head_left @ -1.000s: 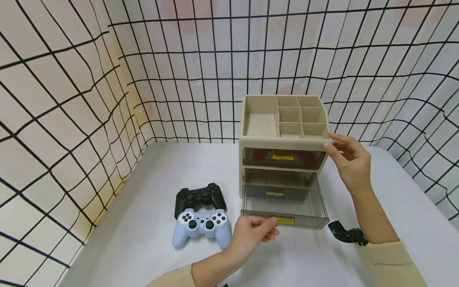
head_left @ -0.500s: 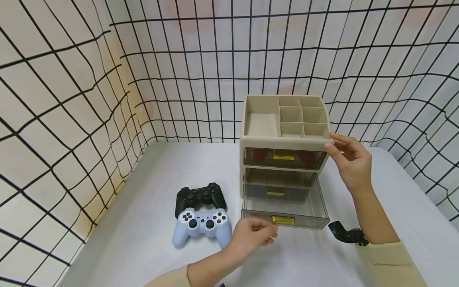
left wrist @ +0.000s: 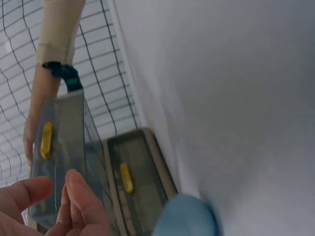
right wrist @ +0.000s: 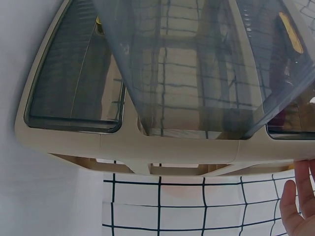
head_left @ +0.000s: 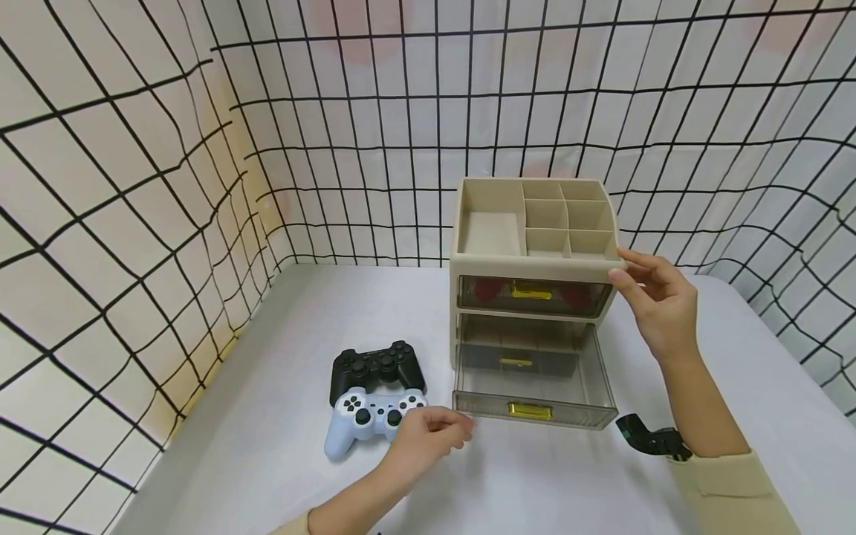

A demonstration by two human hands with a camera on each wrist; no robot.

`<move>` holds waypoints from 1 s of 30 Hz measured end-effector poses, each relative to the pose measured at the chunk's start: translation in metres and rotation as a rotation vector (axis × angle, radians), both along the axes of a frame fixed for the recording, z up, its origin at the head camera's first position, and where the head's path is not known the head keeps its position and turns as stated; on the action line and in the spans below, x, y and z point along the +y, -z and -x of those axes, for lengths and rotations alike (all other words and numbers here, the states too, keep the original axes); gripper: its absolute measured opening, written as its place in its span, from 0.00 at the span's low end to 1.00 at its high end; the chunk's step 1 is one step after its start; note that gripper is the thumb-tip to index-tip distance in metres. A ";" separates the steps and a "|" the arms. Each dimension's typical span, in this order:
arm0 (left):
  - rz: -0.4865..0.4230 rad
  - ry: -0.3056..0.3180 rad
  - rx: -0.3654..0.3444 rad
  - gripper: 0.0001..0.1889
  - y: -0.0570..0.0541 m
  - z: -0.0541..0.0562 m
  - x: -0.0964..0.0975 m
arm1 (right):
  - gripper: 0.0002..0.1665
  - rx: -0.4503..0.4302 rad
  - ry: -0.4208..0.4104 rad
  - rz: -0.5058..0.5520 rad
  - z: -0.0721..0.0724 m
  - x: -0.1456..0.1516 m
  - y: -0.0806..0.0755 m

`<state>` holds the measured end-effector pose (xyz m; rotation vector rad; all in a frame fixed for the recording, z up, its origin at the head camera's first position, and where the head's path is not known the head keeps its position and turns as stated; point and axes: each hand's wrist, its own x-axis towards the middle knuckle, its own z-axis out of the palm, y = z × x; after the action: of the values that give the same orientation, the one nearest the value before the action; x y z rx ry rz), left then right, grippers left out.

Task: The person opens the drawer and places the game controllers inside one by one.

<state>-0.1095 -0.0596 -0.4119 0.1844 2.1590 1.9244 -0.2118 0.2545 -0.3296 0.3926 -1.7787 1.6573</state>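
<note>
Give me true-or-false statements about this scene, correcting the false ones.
The beige plastic drawer unit has its clear grey middle drawer pulled out. True.
The left hand grips that drawer's gold handle. False: the handle is untouched.
The right hand touches the unit's upper right corner. True.
The light-blue game controller lies inside the drawer. False: it lies on the white table.
The black game controller lies farther from the person than the light-blue one. True.

The open drawer (head_left: 481, 406) is blocking the lower front of the cabinet (head_left: 535, 267). A narrow lane is running between cabinet and black controller (head_left: 377, 368), the left grip (head_left: 426, 435) crowding its near end. Mesh (head_left: 438, 96) is walling the back.
</note>
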 end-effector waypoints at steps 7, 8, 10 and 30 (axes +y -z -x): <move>0.014 -0.122 -0.006 0.12 0.002 0.010 -0.030 | 0.18 0.012 -0.029 0.032 0.001 0.003 0.001; 0.020 -0.144 -0.005 0.12 0.002 0.012 -0.034 | 0.18 0.012 -0.026 0.030 0.001 0.003 0.001; 0.035 -0.194 -0.009 0.13 0.002 0.014 -0.043 | 0.18 0.013 -0.030 0.033 0.001 0.002 0.001; 0.170 -0.538 -0.070 0.14 0.005 0.064 -0.117 | 0.18 0.026 -0.055 0.060 0.001 0.001 0.002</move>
<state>-0.1733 -0.1762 -0.4164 -0.5393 2.4872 1.9344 -0.2132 0.2557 -0.3317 0.4381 -1.7089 1.7312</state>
